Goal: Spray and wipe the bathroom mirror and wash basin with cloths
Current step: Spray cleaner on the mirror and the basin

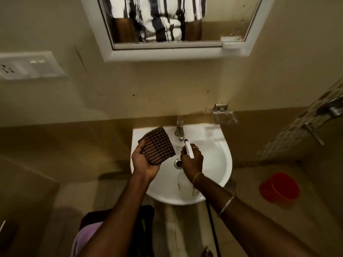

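The mirror (178,21) hangs at twelve o'clock, its white frame jutting from the wall, with bare wall between it and the wash basin (219,160) at centre, so there is room to lift both hands. The basin's rounded rim bounds the work at five o'clock. The left hand (143,162) holds a folded checked cloth (157,145) at ten o'clock of the drain, fingers wrapped beneath, probably ready to wipe. The right hand (192,160) is closed round a spray bottle (187,179), nozzle aimed toward the tap (179,129).
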A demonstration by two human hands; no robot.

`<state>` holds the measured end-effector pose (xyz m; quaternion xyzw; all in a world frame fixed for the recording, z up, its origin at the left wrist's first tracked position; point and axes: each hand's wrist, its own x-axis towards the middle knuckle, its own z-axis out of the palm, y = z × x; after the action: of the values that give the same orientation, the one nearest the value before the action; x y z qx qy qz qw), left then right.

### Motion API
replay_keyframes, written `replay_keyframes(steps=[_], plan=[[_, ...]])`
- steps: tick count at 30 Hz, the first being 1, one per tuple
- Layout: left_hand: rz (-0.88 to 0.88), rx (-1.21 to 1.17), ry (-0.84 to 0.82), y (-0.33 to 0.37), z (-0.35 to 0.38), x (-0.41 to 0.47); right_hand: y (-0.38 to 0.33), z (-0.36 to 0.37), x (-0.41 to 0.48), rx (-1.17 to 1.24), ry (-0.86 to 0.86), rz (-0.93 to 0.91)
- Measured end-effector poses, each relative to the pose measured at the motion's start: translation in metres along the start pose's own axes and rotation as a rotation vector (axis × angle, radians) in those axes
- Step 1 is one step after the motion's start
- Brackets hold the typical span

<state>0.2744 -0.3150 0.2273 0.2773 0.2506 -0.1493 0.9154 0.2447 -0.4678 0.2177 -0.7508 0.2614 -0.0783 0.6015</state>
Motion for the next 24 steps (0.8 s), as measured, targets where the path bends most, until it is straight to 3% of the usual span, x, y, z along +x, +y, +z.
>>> replay_keyframes(steps=[13,24], plan=[[-0.036,-0.036,0.048,-0.010,-0.028,0.008,0.022,0.006,0.008,-0.138,0.094,0.067],[-0.010,-0.054,0.074,0.002,-0.059,-0.006,0.028,0.028,-0.004,-0.174,-0.090,0.031]])
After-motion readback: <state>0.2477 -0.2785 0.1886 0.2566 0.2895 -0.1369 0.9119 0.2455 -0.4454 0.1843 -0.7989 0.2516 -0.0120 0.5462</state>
